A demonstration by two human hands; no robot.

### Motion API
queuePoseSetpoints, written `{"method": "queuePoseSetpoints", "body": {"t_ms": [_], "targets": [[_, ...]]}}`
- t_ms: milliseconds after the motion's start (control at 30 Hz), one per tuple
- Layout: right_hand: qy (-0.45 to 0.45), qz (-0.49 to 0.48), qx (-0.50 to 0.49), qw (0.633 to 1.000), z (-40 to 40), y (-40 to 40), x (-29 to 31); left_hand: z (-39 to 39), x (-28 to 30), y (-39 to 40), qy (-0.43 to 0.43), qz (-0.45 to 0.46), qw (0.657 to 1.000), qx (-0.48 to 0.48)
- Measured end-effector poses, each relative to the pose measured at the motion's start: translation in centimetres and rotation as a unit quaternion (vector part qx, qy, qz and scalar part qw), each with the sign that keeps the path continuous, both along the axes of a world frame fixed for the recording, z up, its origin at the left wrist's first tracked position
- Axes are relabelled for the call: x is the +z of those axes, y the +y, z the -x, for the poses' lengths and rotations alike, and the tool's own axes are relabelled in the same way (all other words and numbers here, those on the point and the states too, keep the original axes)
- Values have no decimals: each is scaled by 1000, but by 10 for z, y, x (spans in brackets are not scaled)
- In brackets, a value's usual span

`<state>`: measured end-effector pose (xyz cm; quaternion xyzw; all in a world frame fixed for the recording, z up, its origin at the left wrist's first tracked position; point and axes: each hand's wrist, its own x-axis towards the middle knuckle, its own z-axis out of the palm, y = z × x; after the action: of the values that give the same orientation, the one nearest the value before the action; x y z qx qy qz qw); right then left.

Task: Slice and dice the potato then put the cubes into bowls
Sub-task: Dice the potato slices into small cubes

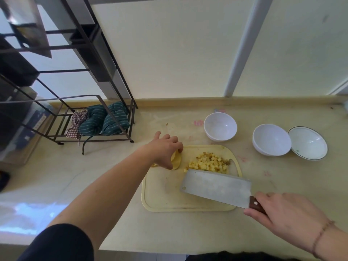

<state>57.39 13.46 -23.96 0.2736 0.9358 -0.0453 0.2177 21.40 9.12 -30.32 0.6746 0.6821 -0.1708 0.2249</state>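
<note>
So your left hand is curled over the uncut potato slices at the far left edge of the cutting board, fingers and thumb closed round the stack. That makes sense to me: you've parked the slices off to the side so they don't get mixed in with the finished stuff, and now you're grabbing them to pull them into the open middle of the board.

Your right hand has its grip clenched on the wooden handle of the cleaver. The blade sits broadside, its far edge right up against the near side of the pile of potato cubes. Looks like you're using it as a fence, keeping the cubes bunched in the far right corner of the board and out of the cutting zone. Smart, since that corner is also the one nearest the bowls.

Speaking of which, three white bowls wait on the table past the board: one bowl just behind it, a second bowl further right, and a third bowl with a dark rim touching that one. All three look empty, so I'd say you're only partway: more dicing first, then scooping.
</note>
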Motion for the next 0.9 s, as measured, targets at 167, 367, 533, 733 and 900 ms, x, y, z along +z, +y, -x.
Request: {"method": "queuePoseSetpoints", "body": {"t_ms": [167,367,533,733,900], "targets": [[10,5,5,1000,-1,0,-3,-1,1,2,13,2,999,-29],[1,6,18,1000,-4,1,-7,-6,7,8,28,1,998,-57],[4,1,-3,1000,-11,0,-4,-8,11,6,-50,-26,998,-8],[109,10,-84,991,-30,2,-8,-11,8,0,-125,-65,988,55],[153,58,-169,972,-43,1,-15,-21,3,-6,-226,-141,941,207]]}}
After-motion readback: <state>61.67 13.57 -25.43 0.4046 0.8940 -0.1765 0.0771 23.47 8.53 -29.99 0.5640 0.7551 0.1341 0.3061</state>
